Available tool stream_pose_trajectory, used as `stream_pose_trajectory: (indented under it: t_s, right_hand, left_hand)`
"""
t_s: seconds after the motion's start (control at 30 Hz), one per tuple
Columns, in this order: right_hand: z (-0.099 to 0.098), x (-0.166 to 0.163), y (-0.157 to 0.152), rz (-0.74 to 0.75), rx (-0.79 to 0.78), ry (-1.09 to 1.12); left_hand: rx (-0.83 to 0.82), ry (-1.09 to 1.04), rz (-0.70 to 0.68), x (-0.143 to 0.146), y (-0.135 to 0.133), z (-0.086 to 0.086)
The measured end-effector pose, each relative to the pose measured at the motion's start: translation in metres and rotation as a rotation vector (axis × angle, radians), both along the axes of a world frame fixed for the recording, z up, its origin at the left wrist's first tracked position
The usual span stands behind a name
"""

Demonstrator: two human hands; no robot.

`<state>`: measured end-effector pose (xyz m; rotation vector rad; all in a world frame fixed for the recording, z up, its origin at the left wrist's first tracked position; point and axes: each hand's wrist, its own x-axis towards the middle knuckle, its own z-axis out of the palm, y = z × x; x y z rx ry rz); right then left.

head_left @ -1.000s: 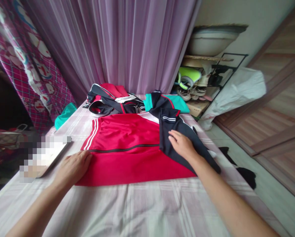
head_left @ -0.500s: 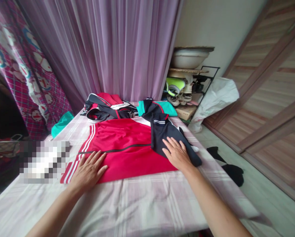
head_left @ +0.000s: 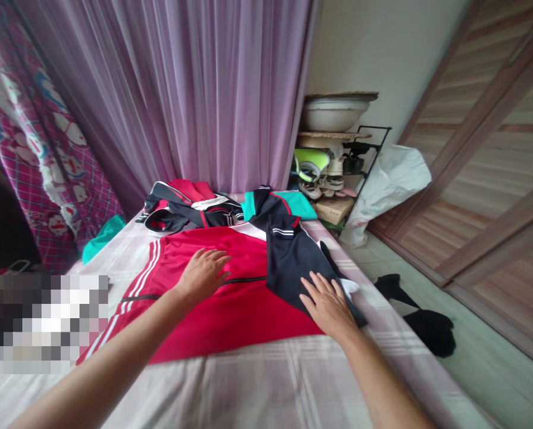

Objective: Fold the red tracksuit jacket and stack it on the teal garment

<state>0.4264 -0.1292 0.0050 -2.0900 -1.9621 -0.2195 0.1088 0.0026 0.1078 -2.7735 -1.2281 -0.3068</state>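
Note:
A red zip-up jacket [head_left: 230, 319] lies spread flat on the bed, with white stripes down its left side and a dark zip across its middle. One dark navy sleeve [head_left: 288, 262] is folded over its right part, its striped cuff pointing away from me. My right hand [head_left: 326, 301] rests on that sleeve, fingers stretched out. Over the middle of the red cloth, close to the zip, is my left hand [head_left: 204, 271], fingers extended and holding nothing. Whether the left palm touches the cloth I cannot tell.
Behind the jacket lie another red and navy garment [head_left: 181, 205] and a teal garment [head_left: 299, 204]. A plaid sheet [head_left: 266, 387] covers the bed. Purple curtains [head_left: 230, 89] hang behind. To the right stand a shoe rack [head_left: 376, 155] and a white bag [head_left: 391, 179]; black cloth [head_left: 427, 325] lies on the floor.
My left hand has left the striped lower left part of the jacket and moved right and away from me, to its middle. My right hand stays on the sleeve. The view has shifted slightly.

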Motion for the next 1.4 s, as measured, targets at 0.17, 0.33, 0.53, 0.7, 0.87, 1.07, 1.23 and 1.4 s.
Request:
stream_pose_trajectory:
  t_s: [0.17,0.33,0.53,0.7,0.87,1.07,1.23,1.4]
  right_hand:
    - [0.001,0.000,-0.002,0.023,-0.008,0.034]
    - [0.003,-0.003,-0.004,0.013,0.006,0.055]
    - [0.004,-0.003,-0.006,0.018,-0.013,0.070]
    - [0.006,-0.003,-0.006,0.011,-0.010,0.077]
    - [0.004,-0.001,-0.005,0.027,0.031,0.098]
    - [0.001,0.016,-0.002,0.070,0.265,0.180]
    - [-0.003,0.034,-0.006,-0.244,0.474,0.142]
    - [-0.014,0.039,-0.006,-0.248,0.395,0.146]
  left_hand:
    - [0.035,0.132,-0.169,0.115,0.051,0.004]
    - [0.070,0.235,-0.217,0.186,0.098,-0.015]
    - [0.063,0.305,-0.242,0.223,0.131,-0.027]
    - [0.073,0.296,-0.224,0.224,0.134,-0.015]
    - [0.140,0.151,-0.022,0.168,0.137,0.023]
    - [0.173,-0.178,0.177,0.022,0.131,0.077]
    - [0.134,-0.237,0.273,-0.081,0.084,0.086]
    - [-0.317,-0.682,0.429,-0.133,0.031,0.061]
